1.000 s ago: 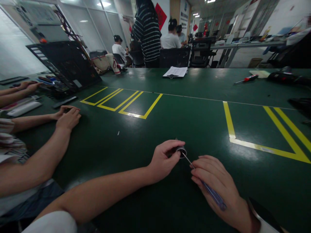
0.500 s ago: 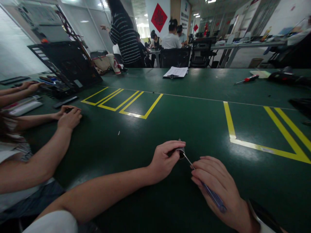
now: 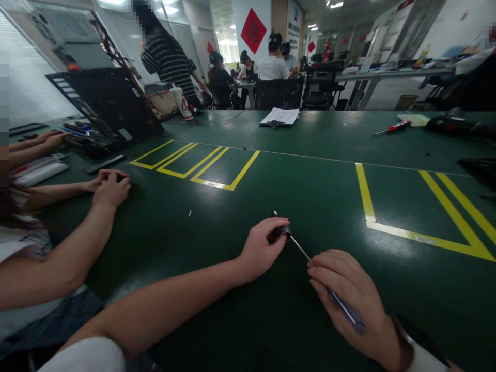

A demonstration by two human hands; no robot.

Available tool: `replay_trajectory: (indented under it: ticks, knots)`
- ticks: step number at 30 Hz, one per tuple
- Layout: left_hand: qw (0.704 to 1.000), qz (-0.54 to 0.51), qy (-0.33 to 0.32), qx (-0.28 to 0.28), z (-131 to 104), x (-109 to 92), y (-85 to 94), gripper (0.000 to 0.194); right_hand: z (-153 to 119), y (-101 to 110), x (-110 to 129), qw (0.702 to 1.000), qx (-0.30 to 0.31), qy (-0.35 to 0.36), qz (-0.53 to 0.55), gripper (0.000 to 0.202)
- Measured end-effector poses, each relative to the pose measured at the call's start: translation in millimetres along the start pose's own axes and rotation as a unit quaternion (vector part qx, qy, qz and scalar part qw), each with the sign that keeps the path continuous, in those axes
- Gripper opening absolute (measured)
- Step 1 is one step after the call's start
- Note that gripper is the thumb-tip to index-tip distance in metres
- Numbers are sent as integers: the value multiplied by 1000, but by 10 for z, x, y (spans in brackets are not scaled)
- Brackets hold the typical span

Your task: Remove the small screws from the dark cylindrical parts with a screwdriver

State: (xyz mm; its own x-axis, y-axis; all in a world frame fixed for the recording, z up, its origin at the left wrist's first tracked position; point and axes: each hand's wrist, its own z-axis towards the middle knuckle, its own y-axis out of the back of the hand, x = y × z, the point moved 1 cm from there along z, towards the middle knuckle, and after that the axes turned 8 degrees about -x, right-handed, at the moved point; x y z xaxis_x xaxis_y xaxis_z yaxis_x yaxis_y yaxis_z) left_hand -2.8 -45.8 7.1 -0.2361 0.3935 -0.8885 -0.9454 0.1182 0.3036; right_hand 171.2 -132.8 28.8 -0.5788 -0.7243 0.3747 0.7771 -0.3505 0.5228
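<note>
Near the middle of the green table, my left hand pinches a small dark cylindrical part between thumb and fingers. A thin dark tip sticks out beyond the fingers on its far side. My right hand grips a screwdriver with a translucent purple-blue handle. Its thin metal shaft slants up and left, and its end meets the open near end of the part. Whether the tip sits inside is hidden. The fingers of my left hand cover most of the part.
At the left, another person's hands hold a small dark object. A clipboard with papers, a red-handled screwdriver, a cup and a large black panel lie or stand farther back. Yellow tape marks the table.
My left hand has turned the part and moved it slightly up and left, so more of its far tip shows. The screwdriver shaft still meets it. A standing person in the background has moved left.
</note>
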Motion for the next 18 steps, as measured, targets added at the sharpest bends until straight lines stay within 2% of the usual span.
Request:
replay_trajectory:
  ticks: [10,14,18]
  knots:
    - [991,129,-26,-5,198,150,134,39,-31,-117,-200,990,50,-127,-17,28]
    - [973,227,-37,-12,280,130,193,33,-39,-139,-239,986,75,-149,-4,28]
    - [952,293,-87,-2,324,82,206,31,-54,-167,-255,986,97,-137,-8,27]
